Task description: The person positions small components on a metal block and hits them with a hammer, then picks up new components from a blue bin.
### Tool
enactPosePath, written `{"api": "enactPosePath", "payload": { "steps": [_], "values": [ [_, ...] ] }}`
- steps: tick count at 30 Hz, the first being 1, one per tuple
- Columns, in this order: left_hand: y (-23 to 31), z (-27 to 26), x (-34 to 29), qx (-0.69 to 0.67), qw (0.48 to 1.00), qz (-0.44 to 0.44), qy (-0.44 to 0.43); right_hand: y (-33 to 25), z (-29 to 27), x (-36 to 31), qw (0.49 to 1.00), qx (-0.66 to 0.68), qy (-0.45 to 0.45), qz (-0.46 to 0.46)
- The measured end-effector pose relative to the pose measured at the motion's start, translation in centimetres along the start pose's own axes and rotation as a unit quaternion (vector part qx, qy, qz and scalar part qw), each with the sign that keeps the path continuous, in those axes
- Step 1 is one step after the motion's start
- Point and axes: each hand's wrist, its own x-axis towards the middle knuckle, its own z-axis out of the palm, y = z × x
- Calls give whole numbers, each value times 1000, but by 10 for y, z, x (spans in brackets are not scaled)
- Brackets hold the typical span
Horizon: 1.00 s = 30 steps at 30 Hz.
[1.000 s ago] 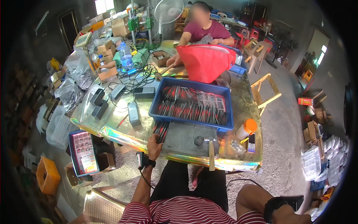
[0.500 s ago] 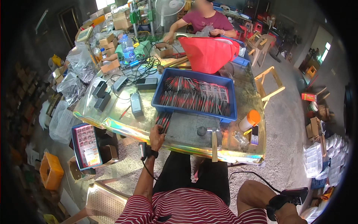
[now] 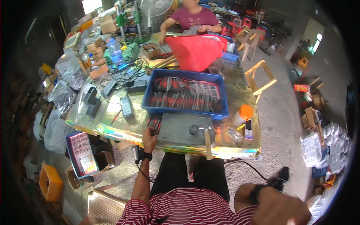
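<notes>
Near the front edge of the table, just left of the slab, thin pieces, probably light, stiff and best pinched by their sides, are touched by the half-curled left hand, its grip unclear, while the blurred right hand's state cannot be told.

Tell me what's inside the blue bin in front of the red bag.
The blue bin holds two rows of thin black-and-red pieces, packed mostly on edge, with a gridded sheet showing toward the right rear. The bin's floor, and anything beneath them, is covered.
</notes>
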Motion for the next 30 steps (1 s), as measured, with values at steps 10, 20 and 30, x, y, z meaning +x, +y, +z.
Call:
{"api": "enactPosePath", "payload": {
  "steps": [10, 20, 30],
  "values": [
    [-9, -4, -11, -20, 999, 45, 12, 142, -75, -154, 791, -219, 214, 529],
    [0, -18, -8, 62, 995, 83, 14, 142, -46, -296, 505, -626, -64, 591],
    [-2, -11, -11, 52, 994, 69, 61, 154, -55, -292, 494, -570, -126, 645]
  ]
}}
